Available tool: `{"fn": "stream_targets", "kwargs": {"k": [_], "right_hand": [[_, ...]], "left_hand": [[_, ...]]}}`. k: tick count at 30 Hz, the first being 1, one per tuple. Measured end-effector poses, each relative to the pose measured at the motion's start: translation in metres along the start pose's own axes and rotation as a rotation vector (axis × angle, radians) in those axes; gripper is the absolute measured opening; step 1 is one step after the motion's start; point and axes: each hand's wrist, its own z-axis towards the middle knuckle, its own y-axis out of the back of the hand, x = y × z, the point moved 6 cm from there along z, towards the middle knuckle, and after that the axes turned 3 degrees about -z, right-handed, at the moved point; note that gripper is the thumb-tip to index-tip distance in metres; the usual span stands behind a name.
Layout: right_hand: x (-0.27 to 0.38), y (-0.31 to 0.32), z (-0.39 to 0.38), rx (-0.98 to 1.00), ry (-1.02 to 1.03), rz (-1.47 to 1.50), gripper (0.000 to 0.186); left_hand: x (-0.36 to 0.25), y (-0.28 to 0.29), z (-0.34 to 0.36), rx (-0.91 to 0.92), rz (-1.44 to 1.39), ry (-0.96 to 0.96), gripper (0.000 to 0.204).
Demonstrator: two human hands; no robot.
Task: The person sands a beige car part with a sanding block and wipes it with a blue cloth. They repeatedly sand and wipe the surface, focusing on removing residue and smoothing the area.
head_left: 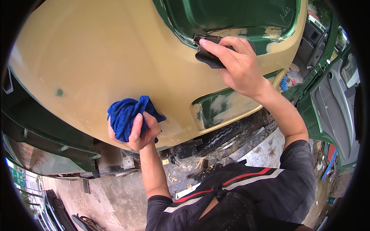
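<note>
My left hand [145, 135] is closed around a bunched blue cloth [125, 117], held against or just over the lower part of a tan-coated vehicle panel [127, 50]. Up and to the right, my right hand [243, 71] grips a dark sheet that looks like sandpaper [208, 58]. Its fingers are bent over the sheet, which lies at the lower rim of a green recess [231, 17]. Patches of tan filler or paint show along that rim. Whatever part of the sheet is under my fingers is hidden.
A smaller green recess [223, 107] with whitish smears sits below my right hand. At right, an open vehicle door [333, 111] swings outward. Debris and metal pieces litter the ground beneath the panel. A dark car [58, 210] is at lower left.
</note>
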Motion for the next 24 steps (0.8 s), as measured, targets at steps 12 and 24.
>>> {"fn": "stream_targets", "kwargs": {"k": [12, 24], "right_hand": [[0.001, 0.000, 0.002, -0.145, -0.115, 0.184, 0.043], [0.003, -0.010, 0.030, -0.236, -0.108, 0.325, 0.039]], "left_hand": [[0.000, 0.002, -0.004, -0.001, 0.004, -0.012, 0.028], [0.005, 0.000, -0.012, 0.047, 0.043, 0.154, 0.047]]}}
